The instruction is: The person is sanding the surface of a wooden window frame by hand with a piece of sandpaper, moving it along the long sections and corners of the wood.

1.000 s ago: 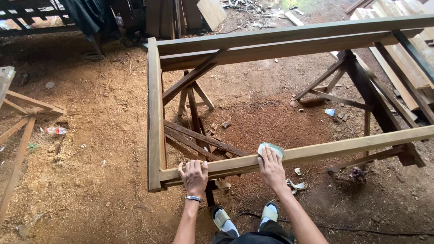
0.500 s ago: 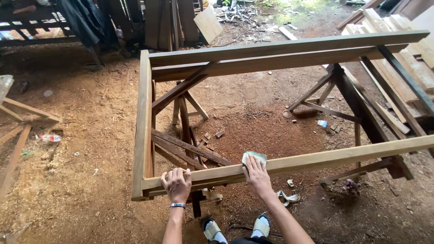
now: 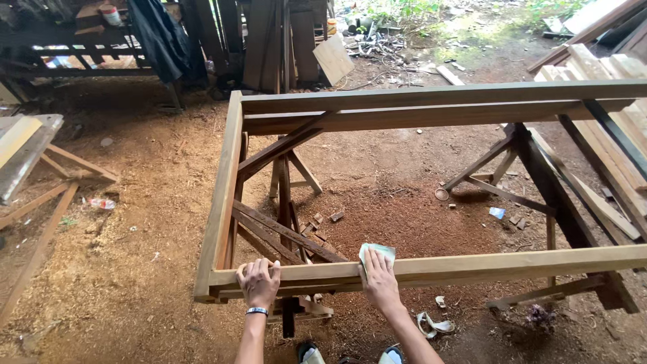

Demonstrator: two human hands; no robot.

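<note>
A large rectangular wooden frame (image 3: 226,182) lies flat on two wooden sawhorses. My left hand (image 3: 259,282) grips the near rail close to the frame's left corner; a bracelet circles that wrist. My right hand (image 3: 379,280) presses a pale sheet of sandpaper (image 3: 377,253) flat onto the top of the same near rail, a little to the right of the left hand. My feet show below the rail.
The left sawhorse (image 3: 286,209) and the right sawhorse (image 3: 539,189) stand under the frame. Sawdust covers the dirt floor. Wooden pieces (image 3: 40,175) lie at the left, stacked boards (image 3: 606,81) at the right, planks and a bench at the back.
The view has shifted, so the frame sits further right and lower. My right hand with the sandpaper stays on the near rail, close to the left hand, which keeps its grip.
</note>
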